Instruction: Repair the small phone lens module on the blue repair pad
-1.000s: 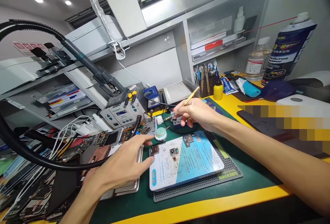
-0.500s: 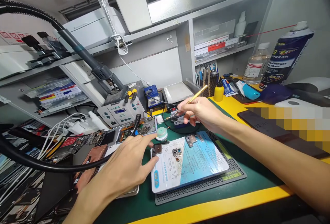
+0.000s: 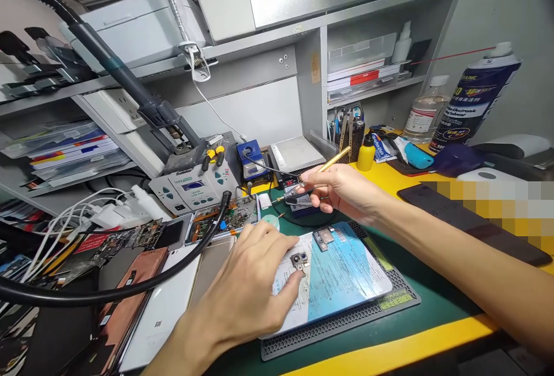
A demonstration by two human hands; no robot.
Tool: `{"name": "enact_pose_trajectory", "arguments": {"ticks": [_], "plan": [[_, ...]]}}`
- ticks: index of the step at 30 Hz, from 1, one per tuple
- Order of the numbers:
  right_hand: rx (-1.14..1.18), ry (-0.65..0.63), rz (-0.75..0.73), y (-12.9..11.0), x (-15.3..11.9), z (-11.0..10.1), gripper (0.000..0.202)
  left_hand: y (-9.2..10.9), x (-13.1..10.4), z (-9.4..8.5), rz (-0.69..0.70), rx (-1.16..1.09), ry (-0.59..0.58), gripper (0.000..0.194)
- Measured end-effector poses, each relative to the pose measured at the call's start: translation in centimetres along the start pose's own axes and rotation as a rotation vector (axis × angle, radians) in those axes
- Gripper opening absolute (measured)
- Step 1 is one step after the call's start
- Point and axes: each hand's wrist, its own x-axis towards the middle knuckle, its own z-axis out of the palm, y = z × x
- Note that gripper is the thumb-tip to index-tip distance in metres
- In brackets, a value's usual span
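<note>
Your left hand [image 3: 249, 286] lies across the left edge of one flat white-and-blue box [image 3: 341, 275], thumb and forefinger parted wide; you seem to hold nothing between them, though you cannot tell what its palm covers. Between those two fingertips sits one small camera module [image 3: 298, 260] with two lenses, left of the box's middle; whether your thumb touches it is unclear. One metal-faced part [image 3: 324, 238] lies by the box's far edge.

Your right hand [image 3: 340, 188] is closed in a pinch around one gold pen-shaped tool [image 3: 337, 158], above the table beyond the box's far edge.

The box rests on one grey perforated mat [image 3: 329, 326], over one green mat [image 3: 441, 315] near the front edge of the table [image 3: 411, 348]. Beyond your left fingers stands one round green-topped pot [image 3: 273, 222], partly hidden. Toward the table's left side you have one white phone [image 3: 162, 306] and one brownish-grey phone [image 3: 214, 266]. Toward its far right corner stand three containers: one yellow bottle [image 3: 366, 155], one clear bottle [image 3: 423, 115] and one dark blue spray can [image 3: 476, 96].
</note>
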Motion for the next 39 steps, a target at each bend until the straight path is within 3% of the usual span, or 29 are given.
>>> {"name": "enact_pose_trajectory", "arguments": {"ticks": [13, 24, 28, 35, 39], "plan": [[0.054, 0.015, 0.045, -0.1, -1.1, 1.2, 0.006, 0.1, -0.7, 1.8, 0.043, -0.04, 0.161, 0.031], [-0.106, 0.051, -0.11, -1.1, -1.9, 1.7, 0.017, -0.7, -1.0, 1.8, 0.057, -0.092, 0.208, 0.034], [-0.286, -0.057, -0.19, -1.3, -4.2, 2.4, 0.022, -0.4, -0.9, 2.0, 0.055, -0.085, 0.243, 0.03], [-0.435, -0.094, 0.053, 2.2, -7.4, 0.4, 0.026, -0.5, -1.1, 2.0, 0.074, -0.073, 0.288, 0.032], [-0.387, -0.1, 0.1, 3.1, -8.1, -0.4, 0.022, -0.6, -1.0, 2.1, 0.085, -0.078, 0.302, 0.031]]}}
